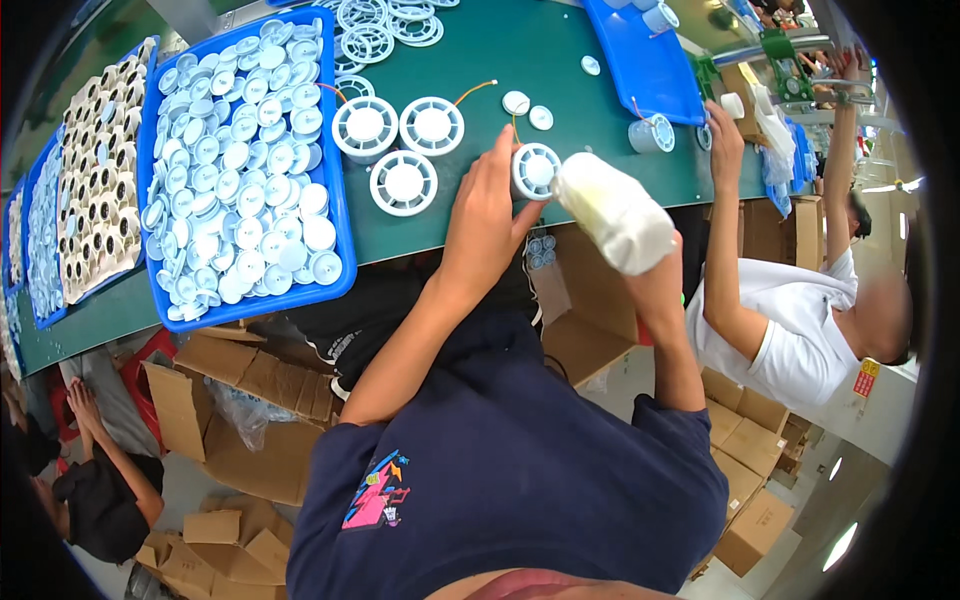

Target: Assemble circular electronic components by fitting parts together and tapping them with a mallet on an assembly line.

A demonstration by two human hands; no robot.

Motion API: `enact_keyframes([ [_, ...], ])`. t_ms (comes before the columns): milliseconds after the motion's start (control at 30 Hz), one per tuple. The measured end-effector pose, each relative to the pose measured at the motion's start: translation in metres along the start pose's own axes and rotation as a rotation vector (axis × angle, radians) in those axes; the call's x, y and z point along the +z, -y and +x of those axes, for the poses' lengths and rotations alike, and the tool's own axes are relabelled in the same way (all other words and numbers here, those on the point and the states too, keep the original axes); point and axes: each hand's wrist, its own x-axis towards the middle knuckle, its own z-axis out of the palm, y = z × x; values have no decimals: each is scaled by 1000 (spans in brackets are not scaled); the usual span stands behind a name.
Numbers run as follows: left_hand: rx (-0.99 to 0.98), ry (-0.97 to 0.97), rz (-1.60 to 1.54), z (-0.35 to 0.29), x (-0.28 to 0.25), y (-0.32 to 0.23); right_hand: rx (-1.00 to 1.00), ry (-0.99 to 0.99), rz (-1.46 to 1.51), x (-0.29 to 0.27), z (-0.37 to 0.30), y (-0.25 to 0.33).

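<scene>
My left hand (482,212) is at the table's near edge, its fingers and thumb closed around a round white slotted housing (537,171) with a thin wire at its back. In my right hand (655,288) is a white, soft-looking, bottle-shaped thing (615,212), tilted with its narrower end against or just beside that housing; I cannot tell whether they touch. Several similar housings (404,183) stand to the left of my left hand, some with orange wires. Two small white discs (541,118) lie just beyond it.
Left of me, a blue tray (343,262) is heaped with pale discs; past it lies a carton tray (100,170) of dark-centred parts. Slotted rings (368,43) are piled at the back. Another blue tray (650,70) and a wired housing (652,134) are at right, near a co-worker's hand (726,140).
</scene>
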Motion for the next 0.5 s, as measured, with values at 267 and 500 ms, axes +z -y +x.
enact_keyframes([
  [267,-32,-3,-10,-1,-2,6,-216,25,-209,-3,13,22],
  [500,-47,-5,-55,-2,-3,7,-342,161,-528,-7,32,36],
])
